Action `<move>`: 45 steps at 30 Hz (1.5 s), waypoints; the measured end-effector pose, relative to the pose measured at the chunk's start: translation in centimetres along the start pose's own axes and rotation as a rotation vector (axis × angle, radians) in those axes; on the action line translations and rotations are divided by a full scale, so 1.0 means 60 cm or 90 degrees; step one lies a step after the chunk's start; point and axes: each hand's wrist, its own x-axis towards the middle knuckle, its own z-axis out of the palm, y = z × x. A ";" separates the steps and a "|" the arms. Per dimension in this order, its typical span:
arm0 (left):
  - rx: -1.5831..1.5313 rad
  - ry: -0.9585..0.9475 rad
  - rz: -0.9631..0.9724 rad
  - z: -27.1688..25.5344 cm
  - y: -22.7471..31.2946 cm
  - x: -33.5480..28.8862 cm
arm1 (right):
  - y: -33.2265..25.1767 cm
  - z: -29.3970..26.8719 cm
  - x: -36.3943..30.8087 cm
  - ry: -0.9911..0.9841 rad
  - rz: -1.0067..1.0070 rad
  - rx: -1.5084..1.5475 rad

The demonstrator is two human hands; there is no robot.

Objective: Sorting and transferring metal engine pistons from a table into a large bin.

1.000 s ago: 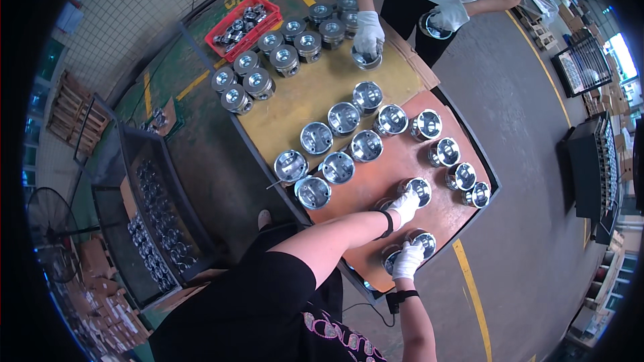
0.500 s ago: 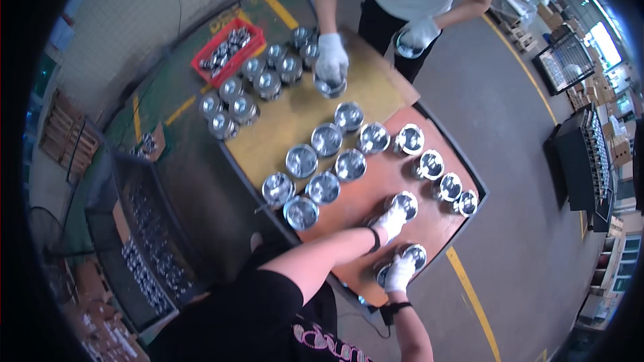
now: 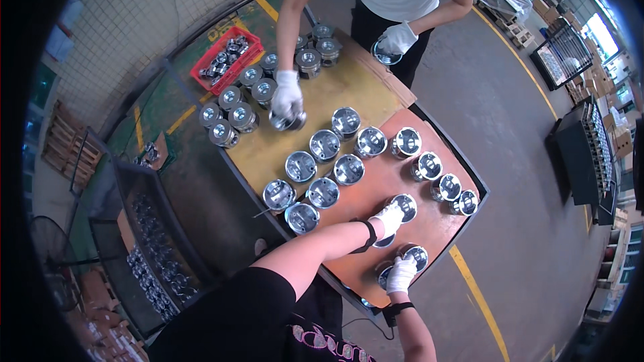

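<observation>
My left hand (image 3: 390, 218), in a white glove, is closed on a shiny metal piston (image 3: 404, 206) standing hollow end up on the orange board. Part of a second piston (image 3: 384, 241) shows just below that hand. Nearer to me, my right hand (image 3: 402, 274), also gloved, grips another piston (image 3: 414, 255); one more piston (image 3: 384, 272) is partly hidden at its left. Beyond my hands, a row of pistons (image 3: 427, 165) runs along the right edge. A group of hollow-end-up pistons (image 3: 324, 145) fills the middle of the table.
Across the table a co-worker's gloved hand (image 3: 287, 94) holds a piston over the yellow board (image 3: 355, 80); their other hand (image 3: 398, 38) holds another. Pistons (image 3: 243, 116) stand crown up at the far left, beside a red crate (image 3: 251, 50) of metal parts. A raised rim (image 3: 469, 211) borders the table.
The co-worker's hand has moved left and nearer with its piston. Their other hand has shifted slightly left. My two hands stay almost in place on their pistons.
</observation>
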 end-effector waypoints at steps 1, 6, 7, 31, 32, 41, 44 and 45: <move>-0.169 -0.048 -0.061 -0.025 0.003 -0.013 | -0.016 -0.003 -0.003 -0.009 -0.004 0.016; 0.331 -0.052 0.035 -0.022 0.012 -0.021 | -0.020 0.001 -0.003 -0.029 -0.035 -0.009; 0.427 -0.061 0.033 0.000 0.003 -0.006 | -0.023 0.004 -0.003 -0.026 -0.020 -0.002; -0.039 0.071 0.109 0.045 0.047 -0.125 | 0.067 -0.002 0.029 -0.035 0.108 0.216; 0.197 -0.052 0.118 -0.045 0.073 -0.208 | 0.064 -0.006 0.029 -0.033 0.115 0.201; -0.184 0.222 -0.115 -0.115 -0.176 -0.752 | -0.101 0.063 -0.086 -0.148 -0.015 0.041; -0.248 0.404 -0.333 -0.095 -0.284 -0.946 | -0.190 0.141 -0.154 -0.214 -0.081 -0.067; -0.147 0.465 -0.391 -0.087 -0.319 -1.004 | -0.215 0.171 -0.181 -0.237 -0.105 -0.107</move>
